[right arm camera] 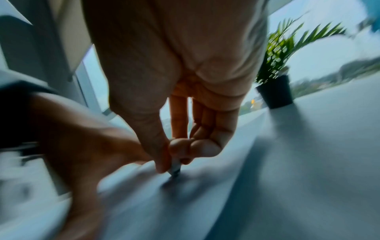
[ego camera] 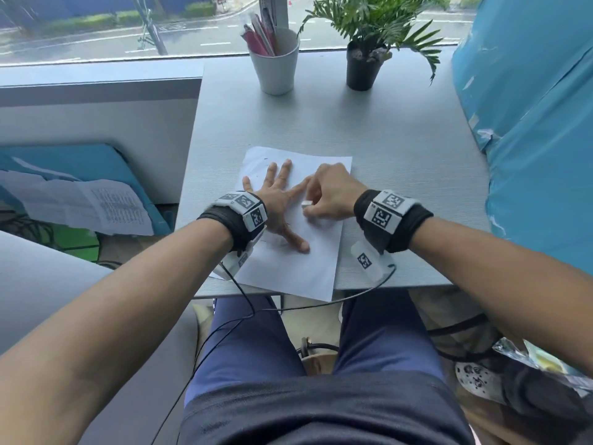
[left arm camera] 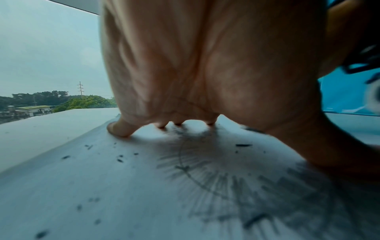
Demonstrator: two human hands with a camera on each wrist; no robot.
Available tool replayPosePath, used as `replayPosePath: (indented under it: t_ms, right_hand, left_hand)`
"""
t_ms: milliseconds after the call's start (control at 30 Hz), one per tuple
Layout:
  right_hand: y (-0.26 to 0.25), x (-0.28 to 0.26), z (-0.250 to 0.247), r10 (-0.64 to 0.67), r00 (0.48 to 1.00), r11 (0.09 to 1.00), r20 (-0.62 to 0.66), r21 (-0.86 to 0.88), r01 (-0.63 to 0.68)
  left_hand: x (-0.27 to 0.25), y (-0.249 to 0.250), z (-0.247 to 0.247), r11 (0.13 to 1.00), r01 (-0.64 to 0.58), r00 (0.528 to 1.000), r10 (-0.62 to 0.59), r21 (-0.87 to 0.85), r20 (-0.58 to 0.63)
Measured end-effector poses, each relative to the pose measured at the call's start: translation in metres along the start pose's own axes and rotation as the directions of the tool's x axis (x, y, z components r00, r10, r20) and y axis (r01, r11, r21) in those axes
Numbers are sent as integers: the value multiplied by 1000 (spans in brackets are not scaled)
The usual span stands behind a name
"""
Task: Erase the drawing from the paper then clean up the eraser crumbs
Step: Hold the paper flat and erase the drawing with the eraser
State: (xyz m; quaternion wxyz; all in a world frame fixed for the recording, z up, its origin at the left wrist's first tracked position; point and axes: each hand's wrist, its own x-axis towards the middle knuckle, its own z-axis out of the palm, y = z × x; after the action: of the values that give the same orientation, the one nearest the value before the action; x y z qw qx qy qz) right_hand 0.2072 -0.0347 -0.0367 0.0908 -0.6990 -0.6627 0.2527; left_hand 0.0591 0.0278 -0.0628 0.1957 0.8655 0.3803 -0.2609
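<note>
A white sheet of paper (ego camera: 298, 268) lies near the front edge of the grey table (ego camera: 401, 139). My left hand (ego camera: 279, 200) presses flat on it with fingers spread. Under the palm a pencil drawing (left arm camera: 216, 178) of grey shading and a curved line shows in the left wrist view, with dark eraser crumbs (left arm camera: 119, 160) scattered around it. My right hand (ego camera: 327, 194) pinches a small white eraser (ego camera: 306, 203) and holds its tip (right arm camera: 175, 170) against the paper beside my left index finger. The right wrist view is blurred by motion.
A white cup with pens (ego camera: 276, 59) and a potted plant (ego camera: 364, 64) stand at the table's far edge by the window. A blue wrapped bulk (ego camera: 532, 123) borders the table's right side. Cables (ego camera: 288, 308) hang off the front edge over my lap.
</note>
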Motion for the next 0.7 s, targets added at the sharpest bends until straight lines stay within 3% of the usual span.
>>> replayPosePath:
  t_ms: [67,200,333,467,600,700]
  right_hand:
    - [-3,-6,4,-42,997,999,69,9,41]
    - [14,8,-9,97,992,993,-75,77,-91]
    - [-4,-13,7,-51,996,999,74,7,50]
    - [13,3,-9,78,995,995,-62,74,-73]
    - [0,-12,3,-35,997,999,62,-8,35]
    - [14,2,-11,84,994,995,-65,61,-80]
  left_hand:
    - [-1,1,-1,1000,-10,1000,10,5,-4]
    - [-1,2,-1,1000,-3,1000,3,-4,-18]
    - [-1,2,-1,1000,-7,1000,7,10,-6]
    - [-1,1,-1,1000,-9,1000,9,-1,-16]
    - [0,0,0,1000,-5,1000,5,18,2]
    - [0,1,-1,1000,-9,1000,9,9,-5]
